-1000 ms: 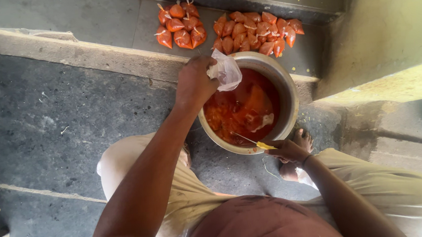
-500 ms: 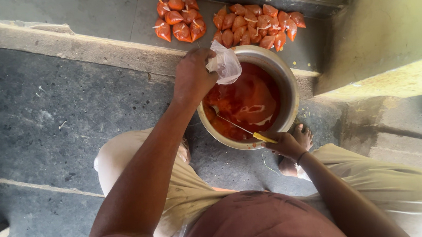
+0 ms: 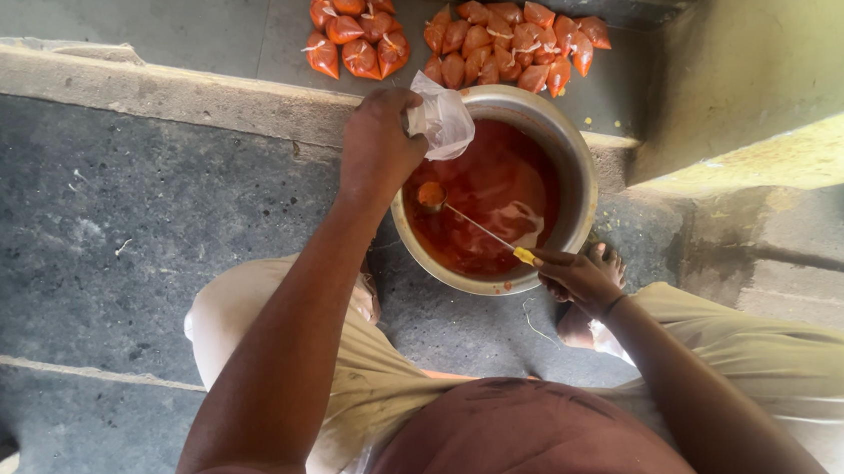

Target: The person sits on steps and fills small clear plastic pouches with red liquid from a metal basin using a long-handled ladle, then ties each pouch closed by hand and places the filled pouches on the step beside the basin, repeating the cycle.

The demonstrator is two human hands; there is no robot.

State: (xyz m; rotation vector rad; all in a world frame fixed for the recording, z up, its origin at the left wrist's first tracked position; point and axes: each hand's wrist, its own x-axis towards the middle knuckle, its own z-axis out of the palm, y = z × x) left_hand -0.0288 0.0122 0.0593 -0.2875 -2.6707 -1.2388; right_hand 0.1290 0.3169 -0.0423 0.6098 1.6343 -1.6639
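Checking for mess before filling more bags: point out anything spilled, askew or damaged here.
Nothing stands out. The metal pot sits upright on the stone floor, no red sauce outside it, and the filled bags lie tied in two heaps.

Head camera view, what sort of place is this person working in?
Probably an outdoor stone step or doorstep used for informal food packing. The person squats on grey stone slabs over a round metal pot of red sauce, with small tied plastic bags of orange-red sauce piled on the ground.

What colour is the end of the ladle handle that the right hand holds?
Yellow: the handle tip at the right hand, seen in the head view.
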